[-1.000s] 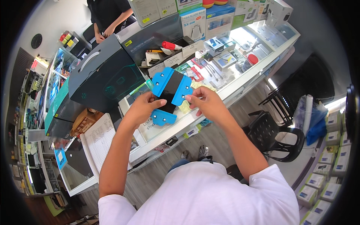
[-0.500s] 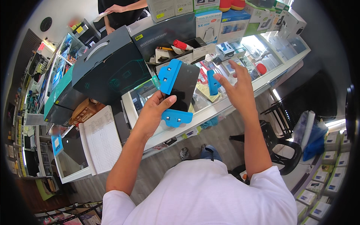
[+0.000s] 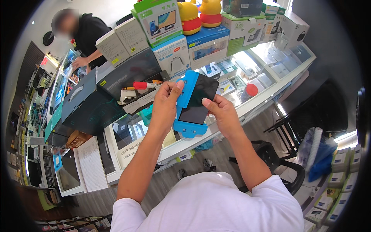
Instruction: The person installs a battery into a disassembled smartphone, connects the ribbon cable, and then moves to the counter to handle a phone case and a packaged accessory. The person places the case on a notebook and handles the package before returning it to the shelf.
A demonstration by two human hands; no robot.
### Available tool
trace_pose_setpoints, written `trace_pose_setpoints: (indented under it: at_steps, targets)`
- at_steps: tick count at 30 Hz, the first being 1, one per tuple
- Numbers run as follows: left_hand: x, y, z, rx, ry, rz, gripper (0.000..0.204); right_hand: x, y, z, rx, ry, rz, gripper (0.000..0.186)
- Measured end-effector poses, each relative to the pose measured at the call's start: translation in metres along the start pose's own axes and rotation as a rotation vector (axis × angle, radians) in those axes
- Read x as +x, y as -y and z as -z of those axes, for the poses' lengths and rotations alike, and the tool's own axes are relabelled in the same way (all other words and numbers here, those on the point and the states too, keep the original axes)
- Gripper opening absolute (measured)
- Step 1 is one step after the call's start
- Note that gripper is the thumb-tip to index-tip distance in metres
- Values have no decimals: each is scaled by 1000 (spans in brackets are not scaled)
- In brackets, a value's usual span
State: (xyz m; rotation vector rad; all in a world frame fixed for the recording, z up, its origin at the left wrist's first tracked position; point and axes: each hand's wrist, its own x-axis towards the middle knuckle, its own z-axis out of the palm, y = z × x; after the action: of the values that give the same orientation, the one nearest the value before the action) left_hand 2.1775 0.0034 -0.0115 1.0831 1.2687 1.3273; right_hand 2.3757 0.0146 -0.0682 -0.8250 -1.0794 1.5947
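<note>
A black phone (image 3: 204, 87) is held tilted at counter height. A blue clamp (image 3: 187, 89) grips its upper left side, and another blue clamp (image 3: 190, 129) spans its lower end. My left hand (image 3: 166, 101) is closed on the upper clamp, thumb near its top. My right hand (image 3: 223, 113) pinches the phone's right edge, thumb on the dark screen. The phone's underside and some fingertips are hidden.
A glass display counter (image 3: 247, 108) runs below my hands, bearing stacked boxes (image 3: 166, 54), a pen tray (image 3: 135, 96) and an open ledger (image 3: 91, 164). A person (image 3: 92, 34) in black stands behind at upper left. A black chair (image 3: 282, 166) is at right.
My right hand has let go of the separate right-side clamp, now out of sight, and gripped the phone's edge. My left hand has moved up to the upper clamp. The co-worker has leaned forward.
</note>
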Motion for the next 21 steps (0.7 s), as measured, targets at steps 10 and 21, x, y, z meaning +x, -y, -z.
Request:
trace_pose_setpoints:
  at_steps: [10,21]
  targets:
    - [43,31,-62,762,-141,-420,56,34,18,112,311,-372,140,25]
    - [44,30,-69,439,108,184,45,56,23,106,485,-458,256,24]
